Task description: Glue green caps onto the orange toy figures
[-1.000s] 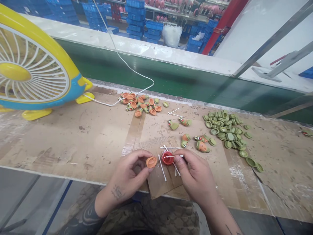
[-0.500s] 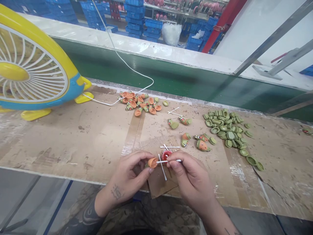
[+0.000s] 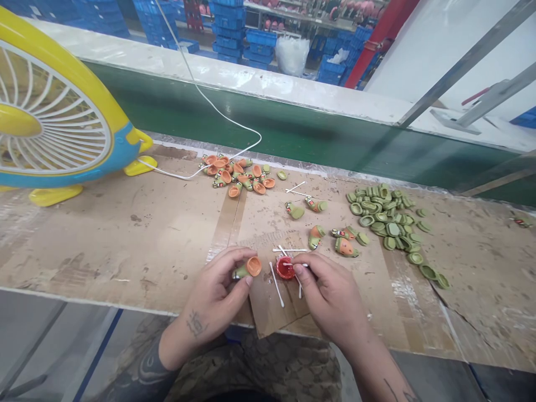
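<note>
Between the thumb and fingers of my left hand (image 3: 220,290) is a small green-and-orange toy part (image 3: 252,267), its hollow orange end turned up toward me. My right hand (image 3: 330,296) pinches a cotton swab (image 3: 288,264), whose tip is over or in a small red cup (image 3: 285,271); I cannot tell whether it touches the red contents. One loose cotton swab (image 3: 277,285) lies left of the cup on a cardboard piece (image 3: 268,318). Others lie behind the cup and partly under my right hand.
Similar orange-and-green parts (image 3: 234,174) are heaped at the back, with several more (image 3: 347,247) right of the cup. A pile of green oval pieces (image 3: 385,215) lies farther right. A yellow-and-blue fan (image 3: 113,151) stands at left, its white cord (image 3: 221,114) running over the table.
My right hand has drawn the swab away from the toy part's hollow end to the red cup. My left hand has moved slightly left and tilted the part's opening upward.
</note>
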`<state>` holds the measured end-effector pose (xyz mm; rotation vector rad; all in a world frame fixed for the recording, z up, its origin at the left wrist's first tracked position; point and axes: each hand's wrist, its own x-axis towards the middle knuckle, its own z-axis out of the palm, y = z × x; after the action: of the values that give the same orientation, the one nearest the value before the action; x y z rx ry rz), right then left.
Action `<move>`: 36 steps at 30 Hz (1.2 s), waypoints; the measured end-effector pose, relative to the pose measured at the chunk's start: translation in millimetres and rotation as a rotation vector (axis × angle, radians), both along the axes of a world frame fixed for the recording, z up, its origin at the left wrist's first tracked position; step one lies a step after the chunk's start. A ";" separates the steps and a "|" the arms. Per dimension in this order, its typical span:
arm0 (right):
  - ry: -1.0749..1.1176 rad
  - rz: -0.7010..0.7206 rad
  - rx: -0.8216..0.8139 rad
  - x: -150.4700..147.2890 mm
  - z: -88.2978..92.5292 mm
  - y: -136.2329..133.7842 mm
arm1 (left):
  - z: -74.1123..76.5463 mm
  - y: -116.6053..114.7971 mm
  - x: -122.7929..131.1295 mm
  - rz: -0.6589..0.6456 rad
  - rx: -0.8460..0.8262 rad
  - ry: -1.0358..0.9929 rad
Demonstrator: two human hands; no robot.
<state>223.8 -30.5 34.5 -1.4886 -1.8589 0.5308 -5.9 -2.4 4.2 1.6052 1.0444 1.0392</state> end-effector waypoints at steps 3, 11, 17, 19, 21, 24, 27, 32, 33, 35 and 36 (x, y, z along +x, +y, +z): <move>-0.002 0.058 -0.060 -2.7 -3.3 1.2 | 2.2 1.0 0.6 0.007 0.021 0.101; 0.077 -0.007 -0.022 1.9 0.9 0.3 | -3.8 -0.8 1.4 -0.032 -0.002 0.014; 0.437 -0.026 -0.042 -8.0 3.7 -12.1 | 3.8 3.2 -1.7 -0.094 0.117 0.088; 0.474 0.020 -0.098 -12.2 2.8 -14.4 | 4.6 3.7 -1.9 -0.088 0.122 0.094; 0.469 0.045 -0.135 -15.5 2.1 -14.6 | 4.8 3.8 -2.0 -0.084 0.123 0.095; 0.439 0.053 -0.144 -18.3 2.0 -12.4 | 4.5 3.2 -1.9 -0.095 0.125 0.094; 0.401 0.080 -0.135 -19.0 2.4 -9.9 | 2.8 1.5 -1.7 -0.097 0.111 0.073; 0.338 0.071 -0.080 -19.2 2.4 -7.0 | -1.6 -1.6 -1.6 -0.125 0.004 -0.098; 0.328 0.068 -0.066 -19.5 2.1 -6.6 | -2.1 -1.7 -1.7 -0.135 -0.006 -0.121; 0.317 0.074 -0.049 -19.8 1.7 -6.3 | -2.4 -0.8 -2.1 -0.145 -0.040 -0.158; 0.321 0.078 -0.044 -19.6 1.6 -6.3 | -2.2 0.1 -2.3 -0.144 -0.065 -0.183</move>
<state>204.2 -36.8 36.2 -1.2759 -1.6661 0.8018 -8.2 -2.3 2.0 1.4798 0.8191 1.0233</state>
